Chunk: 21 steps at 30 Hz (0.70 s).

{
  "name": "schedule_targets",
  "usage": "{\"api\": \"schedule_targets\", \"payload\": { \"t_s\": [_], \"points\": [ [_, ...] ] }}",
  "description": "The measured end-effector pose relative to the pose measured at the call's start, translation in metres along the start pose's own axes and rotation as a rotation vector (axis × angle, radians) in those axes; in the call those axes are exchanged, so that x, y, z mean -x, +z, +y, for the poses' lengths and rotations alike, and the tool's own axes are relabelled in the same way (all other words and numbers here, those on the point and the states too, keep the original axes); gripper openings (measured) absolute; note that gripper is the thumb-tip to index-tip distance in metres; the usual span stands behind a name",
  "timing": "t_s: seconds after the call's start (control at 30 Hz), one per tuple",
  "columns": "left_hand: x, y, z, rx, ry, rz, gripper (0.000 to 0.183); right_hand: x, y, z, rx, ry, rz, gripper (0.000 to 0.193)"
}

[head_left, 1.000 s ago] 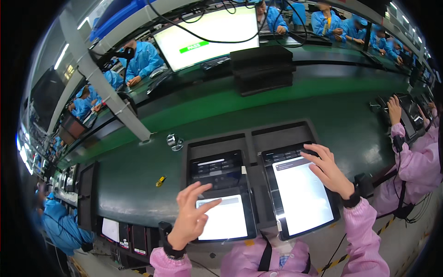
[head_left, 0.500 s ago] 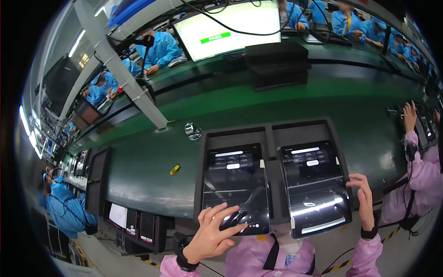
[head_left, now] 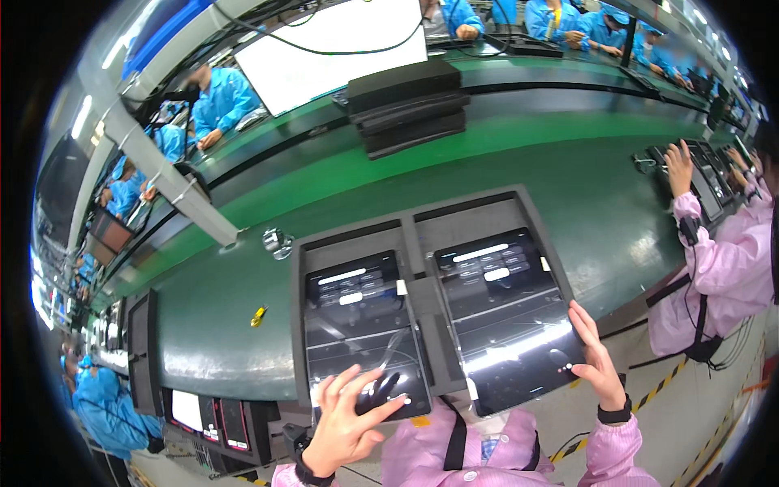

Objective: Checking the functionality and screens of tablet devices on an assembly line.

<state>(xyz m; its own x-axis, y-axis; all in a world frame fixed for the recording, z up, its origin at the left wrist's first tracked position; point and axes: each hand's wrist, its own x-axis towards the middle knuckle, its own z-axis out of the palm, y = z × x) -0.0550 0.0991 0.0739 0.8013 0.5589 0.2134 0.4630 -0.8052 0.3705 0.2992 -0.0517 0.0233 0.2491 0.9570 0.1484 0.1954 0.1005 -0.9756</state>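
Note:
Two dark tablets lie side by side in a black foam tray (head_left: 412, 219), both screens lit with rows of small panels. Above the lower part of the left tablet (head_left: 357, 325), my left hand (head_left: 345, 418) is spread open, its fingertips at the glass near the bottom. My right hand (head_left: 599, 364) is at the right edge of the right tablet (head_left: 507, 316). Its thumb rests on the lower right of that screen and the other fingers stretch along the edge. Clear film with pale tabs covers both tablets. Pink sleeves and black wristbands are on my arms.
A yellow piece (head_left: 259, 316) and a shiny metal object (head_left: 277, 243) lie on the green bench (head_left: 211, 341). Black foam trays (head_left: 410, 105) are stacked before a lit monitor (head_left: 333, 53). A grey post (head_left: 162, 170) rises at left. A co-worker's pink sleeve (head_left: 710, 235) is at right.
My right hand has moved onto the right tablet's edge and screen. The white bar low on that screen is gone, as is the monitor's green label. The whole view has shifted.

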Motion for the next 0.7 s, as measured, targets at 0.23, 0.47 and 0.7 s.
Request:
{"api": "schedule_targets", "payload": {
  "t_s": [0.23,0.47,0.7],
  "points": [
    [0.000,-0.009,-0.005,-0.048,-0.052,0.081,0.061,0.003,0.001,0.003,0.013,0.016,0.005,0.080],
    [-0.009,-0.024,-0.023,-0.084,-0.216,0.025,0.044,-0.005,-0.001,-0.007,0.119,-0.021,0.060,0.074],
    [-0.027,-0.018,-0.043,-0.169,-0.251,-0.030,0.044,-0.032,0.003,-0.038,0.400,-0.136,0.077,0.033]
  ]
}}
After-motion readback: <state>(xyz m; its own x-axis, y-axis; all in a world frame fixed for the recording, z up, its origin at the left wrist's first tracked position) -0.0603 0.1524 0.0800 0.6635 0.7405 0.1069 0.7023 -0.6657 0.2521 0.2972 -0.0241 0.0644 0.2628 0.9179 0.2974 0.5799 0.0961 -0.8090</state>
